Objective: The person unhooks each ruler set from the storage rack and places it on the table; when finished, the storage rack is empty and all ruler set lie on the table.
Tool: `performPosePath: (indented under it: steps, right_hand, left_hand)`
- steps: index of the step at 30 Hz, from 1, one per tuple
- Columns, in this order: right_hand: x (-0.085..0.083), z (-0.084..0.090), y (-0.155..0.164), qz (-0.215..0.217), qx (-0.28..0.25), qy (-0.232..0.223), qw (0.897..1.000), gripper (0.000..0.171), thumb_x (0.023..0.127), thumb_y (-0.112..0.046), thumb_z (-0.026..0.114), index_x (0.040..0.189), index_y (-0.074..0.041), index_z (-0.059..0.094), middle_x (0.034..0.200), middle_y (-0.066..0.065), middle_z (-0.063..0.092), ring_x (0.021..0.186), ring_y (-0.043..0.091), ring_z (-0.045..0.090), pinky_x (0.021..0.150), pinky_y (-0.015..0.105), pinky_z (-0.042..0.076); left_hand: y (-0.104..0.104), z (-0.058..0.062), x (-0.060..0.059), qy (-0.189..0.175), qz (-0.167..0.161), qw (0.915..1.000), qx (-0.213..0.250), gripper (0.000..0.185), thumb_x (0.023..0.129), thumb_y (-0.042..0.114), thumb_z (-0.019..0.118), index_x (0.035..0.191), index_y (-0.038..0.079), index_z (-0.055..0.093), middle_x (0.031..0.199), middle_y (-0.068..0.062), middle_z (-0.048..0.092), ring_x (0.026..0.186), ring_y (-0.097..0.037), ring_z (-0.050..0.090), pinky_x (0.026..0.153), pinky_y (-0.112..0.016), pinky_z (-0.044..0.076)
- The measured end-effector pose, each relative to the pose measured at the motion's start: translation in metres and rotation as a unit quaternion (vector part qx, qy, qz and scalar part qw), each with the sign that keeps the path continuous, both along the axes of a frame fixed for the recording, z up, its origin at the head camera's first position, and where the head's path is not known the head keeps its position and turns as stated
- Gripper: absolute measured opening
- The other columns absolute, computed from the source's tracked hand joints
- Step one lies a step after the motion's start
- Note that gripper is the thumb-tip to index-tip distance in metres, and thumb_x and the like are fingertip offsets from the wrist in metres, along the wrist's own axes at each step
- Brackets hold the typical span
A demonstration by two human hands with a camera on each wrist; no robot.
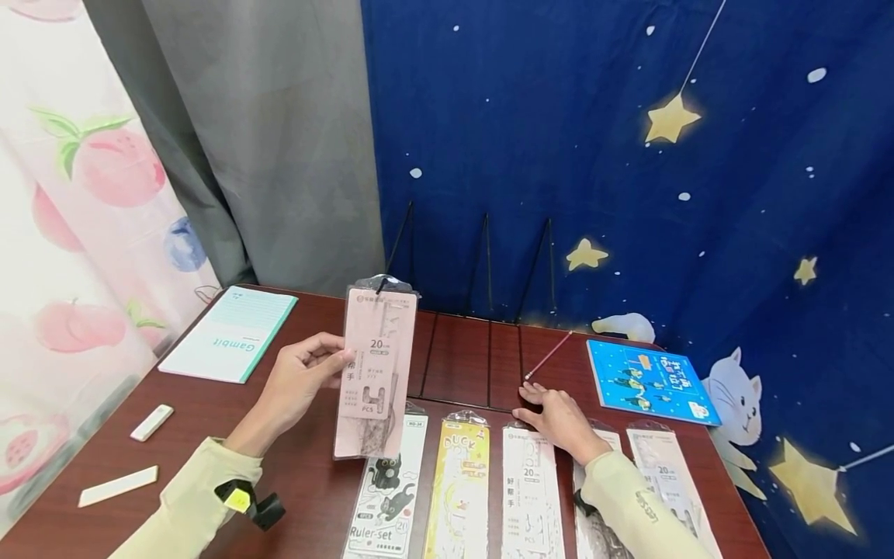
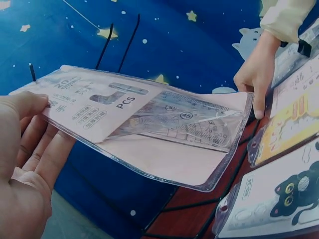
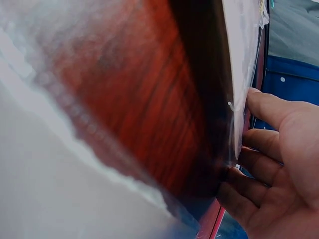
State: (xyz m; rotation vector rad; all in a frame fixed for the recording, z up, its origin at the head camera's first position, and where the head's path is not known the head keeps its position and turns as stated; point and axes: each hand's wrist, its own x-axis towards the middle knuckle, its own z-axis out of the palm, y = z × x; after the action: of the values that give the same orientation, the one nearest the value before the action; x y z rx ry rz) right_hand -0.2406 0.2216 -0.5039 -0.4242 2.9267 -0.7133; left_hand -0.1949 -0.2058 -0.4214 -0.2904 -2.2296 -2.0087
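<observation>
- Pink ruler pack (image 1: 375, 371): upright above the table (image 1: 293, 458), long axis near-to-far, pinched at its left edge by left hand (image 1: 296, 380).
- Right hand (image 1: 559, 417): fingers flat, pressing the packs (image 1: 532, 489) lying right of it.

A dark red-brown wooden tabletop (image 1: 293, 466) carries a row of ruler-set packets (image 1: 461, 497) along its near edge, a teal notebook (image 1: 230, 334) and two white erasers (image 1: 133, 458) at left, a blue booklet (image 1: 649, 380) at right, and a black wire rack (image 1: 482, 365) at the back.

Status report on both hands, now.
Left hand grips pink ruler pack, raised. Right hand flat on white ruler pack. Nothing in the way.
</observation>
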Motion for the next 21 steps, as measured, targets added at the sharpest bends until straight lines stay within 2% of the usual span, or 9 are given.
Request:
performPosePath:
  steps: [7, 15, 18, 21]
  right_hand:
    - [-0.001, 0.0, 0.0, 0.0, 0.001, -0.001, 1.0, 0.057, 0.097, -0.029, 0.074, 0.146, -0.005, 0.058, 0.154, 0.014, 0.053, 0.149, 0.036, 0.044, 0.114, 0.055, 0.044]
    - [0.0, 0.0, 0.001, -0.001, 0.001, -0.001, 1.0, 0.057, 0.096, -0.029, 0.074, 0.145, -0.004, 0.059, 0.154, 0.015, 0.053, 0.149, 0.036, 0.044, 0.114, 0.055, 0.044]
    - [0.0, 0.0, 0.001, -0.001, -0.001, -0.005, 1.0, 0.058, 0.097, -0.03, 0.074, 0.146, -0.004, 0.058, 0.155, 0.014, 0.052, 0.15, 0.035, 0.043, 0.115, 0.055, 0.043]
    - [-0.001, 0.0, 0.001, -0.001, -0.003, -0.008, 1.0, 0.058, 0.097, -0.029, 0.074, 0.146, -0.005, 0.057, 0.155, 0.014, 0.052, 0.15, 0.035, 0.042, 0.115, 0.055, 0.043]
  left_hand:
    - [0.001, 0.004, 0.02, -0.012, -0.003, 0.9999, 0.004, 0.016, 0.101, 0.013, 0.068, 0.109, -0.001, 0.07, 0.091, 0.008, 0.076, 0.081, -0.006, 0.074, 0.069, -0.028, 0.063]
    - [-0.006, 0.007, 0.039, -0.018, -0.007, 0.9995, 0.025, 0.008, 0.1, 0.008, 0.068, 0.106, 0.005, 0.073, 0.092, 0.006, 0.078, 0.081, -0.008, 0.075, 0.068, -0.029, 0.063]
    - [-0.014, 0.005, 0.045, -0.036, -0.007, 0.999, 0.026, 0.009, 0.1, 0.008, 0.068, 0.107, 0.006, 0.073, 0.093, 0.006, 0.077, 0.083, -0.008, 0.075, 0.069, -0.029, 0.063]
    - [-0.026, 0.0, 0.05, -0.077, -0.005, 0.997, 0.01, 0.011, 0.101, 0.013, 0.067, 0.109, 0.006, 0.073, 0.095, 0.008, 0.076, 0.087, -0.006, 0.074, 0.071, -0.031, 0.063]
